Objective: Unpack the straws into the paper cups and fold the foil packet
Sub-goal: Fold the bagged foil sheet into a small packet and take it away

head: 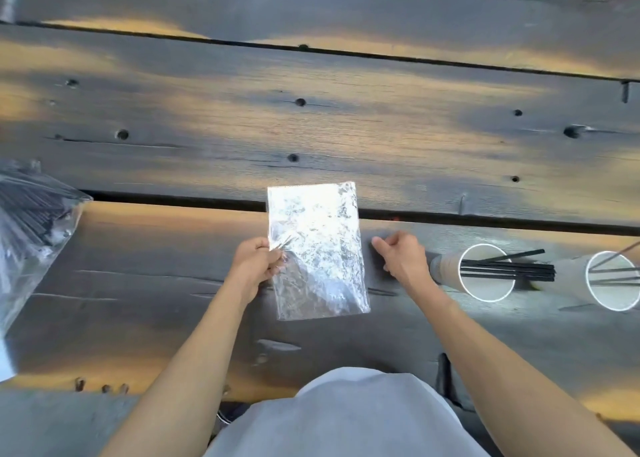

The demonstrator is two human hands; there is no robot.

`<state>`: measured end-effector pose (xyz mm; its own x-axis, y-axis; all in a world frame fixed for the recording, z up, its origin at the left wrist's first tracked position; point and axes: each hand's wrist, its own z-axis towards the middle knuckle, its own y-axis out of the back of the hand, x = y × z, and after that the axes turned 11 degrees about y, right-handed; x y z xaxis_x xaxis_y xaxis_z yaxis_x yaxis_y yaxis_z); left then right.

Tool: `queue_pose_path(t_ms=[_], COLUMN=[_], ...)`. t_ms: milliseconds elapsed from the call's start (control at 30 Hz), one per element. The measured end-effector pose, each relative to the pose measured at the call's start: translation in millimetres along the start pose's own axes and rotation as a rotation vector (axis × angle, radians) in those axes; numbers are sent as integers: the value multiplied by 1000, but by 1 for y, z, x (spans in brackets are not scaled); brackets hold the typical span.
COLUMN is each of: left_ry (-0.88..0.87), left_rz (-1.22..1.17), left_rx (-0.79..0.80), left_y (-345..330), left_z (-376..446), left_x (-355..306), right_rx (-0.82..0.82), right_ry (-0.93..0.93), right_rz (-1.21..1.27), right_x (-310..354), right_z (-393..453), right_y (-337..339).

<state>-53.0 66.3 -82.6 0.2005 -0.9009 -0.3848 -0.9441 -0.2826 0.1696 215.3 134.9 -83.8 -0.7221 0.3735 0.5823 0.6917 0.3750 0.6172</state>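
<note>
A shiny foil packet [317,248] lies flat on the dark wooden table [311,127], long side pointing away from me. My left hand [254,264] pinches the packet's left edge between thumb and fingers. My right hand [403,254] hovers just right of the packet, fingers curled, with nothing visibly in it. Two white paper cups stand at the right: the nearer cup [479,273] holds a bundle of black straws [509,268], the farther cup [611,280] holds a few thin straws.
A clear plastic bag of black straws [27,221] lies at the left edge. A wide gap between planks [173,198] runs under the packet's top. My grey shirt [346,418] fills the bottom centre.
</note>
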Motion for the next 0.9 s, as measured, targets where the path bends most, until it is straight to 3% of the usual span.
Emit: queue_pose_path(t_ms=[333,433,667,900], left_ry=[32,-7,-171,-58], left_rz=[-142,-15,150,197], left_rx=[135,118,-111,-34], left_y=[5,9,6,6], left_z=[2,3,-2,0], left_x=[3,2,-12,-17], right_rx=[271,290,265,258], right_ry=[-4,-4,-9,-76], right_rz=[299,335,289,465], right_x=[25,30,31,30], right_z=[11,15,19,23], right_y=[-1,2,0,-4])
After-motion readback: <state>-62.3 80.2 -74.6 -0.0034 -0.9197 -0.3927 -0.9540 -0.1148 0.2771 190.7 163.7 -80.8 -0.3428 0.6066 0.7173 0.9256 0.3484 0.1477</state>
